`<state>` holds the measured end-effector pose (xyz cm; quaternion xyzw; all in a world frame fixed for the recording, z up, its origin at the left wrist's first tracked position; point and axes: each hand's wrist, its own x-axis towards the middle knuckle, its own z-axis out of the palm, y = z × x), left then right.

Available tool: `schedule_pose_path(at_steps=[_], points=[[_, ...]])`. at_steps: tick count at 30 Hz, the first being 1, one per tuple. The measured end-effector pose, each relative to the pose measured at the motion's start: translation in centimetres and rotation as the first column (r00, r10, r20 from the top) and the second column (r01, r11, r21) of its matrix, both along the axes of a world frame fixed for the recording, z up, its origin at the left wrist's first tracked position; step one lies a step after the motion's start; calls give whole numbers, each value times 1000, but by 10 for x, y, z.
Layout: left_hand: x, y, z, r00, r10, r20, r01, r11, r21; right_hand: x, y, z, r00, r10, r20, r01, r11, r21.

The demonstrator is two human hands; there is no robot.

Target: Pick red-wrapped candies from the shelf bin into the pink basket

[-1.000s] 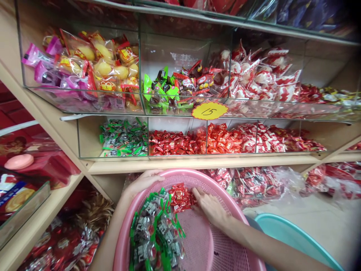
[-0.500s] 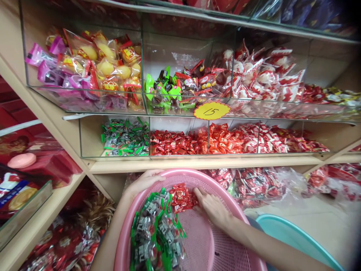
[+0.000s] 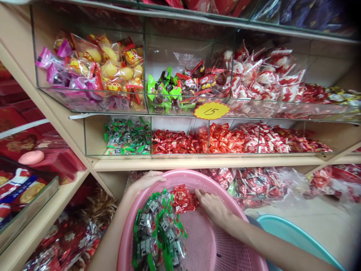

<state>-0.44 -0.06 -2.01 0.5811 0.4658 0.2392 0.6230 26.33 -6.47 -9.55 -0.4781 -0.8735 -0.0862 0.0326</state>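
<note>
A pink plastic basket (image 3: 225,197) with mesh walls is in front of me, below the shelves. My left hand (image 3: 147,182) grips its rim at the far left, fingers closed over the edge. Inside, my right hand (image 3: 213,207) has its fingers curled against the right side of a small heap of red-wrapped candies (image 3: 183,198); its fingertips are partly hidden among them. Clear-and-green packets of candy (image 3: 158,233) fill the left part of the basket, beside the red heap.
Glass-fronted shelf bins hold green candies (image 3: 128,137), red candies (image 3: 175,142) and larger wrapped sweets (image 3: 108,71). A yellow price tag (image 3: 212,110) reads 15. Bagged candies (image 3: 259,184) lie under the shelf. A teal basin (image 3: 290,226) stands at my right.
The view has shifted slightly, so the left shelves and the basket appear a little further right. My right hand stays against the red candies, and my left hand keeps its grip on the rim.
</note>
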Motion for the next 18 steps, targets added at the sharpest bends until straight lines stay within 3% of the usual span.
schedule_pose_path(at_steps=[4,7,11,15,18], points=[[1,3,1,997,11,-73,-10,1000,16,4,-1,-2,1000,-28,-6,28,999,-19],[2,5,3,994,-11,-107,13,1000,21,4,-1,17,998,-22,-60,20,1000,-24],[3,5,4,993,-61,-104,65,997,35,-5,12,81,982,-44,-182,36,998,-49],[6,5,4,995,-70,-68,74,996,52,-22,48,152,948,-101,-301,87,994,-60],[7,6,3,997,-65,-42,68,996,59,-36,87,179,949,-79,-306,88,996,16]])
